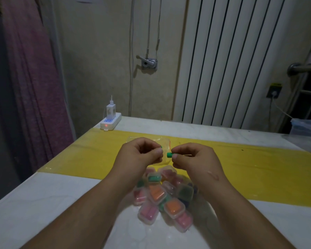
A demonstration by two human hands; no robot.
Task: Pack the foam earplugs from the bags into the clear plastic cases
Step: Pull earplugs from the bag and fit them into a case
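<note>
Our right hand pinches one green earplug, our left hand pinches a second earplug, mostly hidden, above at least ten filled cases.

Right hand pinching green earplug, left hand seemingly pinching second earplug, filled cases below

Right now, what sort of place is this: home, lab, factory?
Probably a room in a home: a white radiator on the far wall, a purple curtain at left, and a power strip with a charger on the table.
</note>
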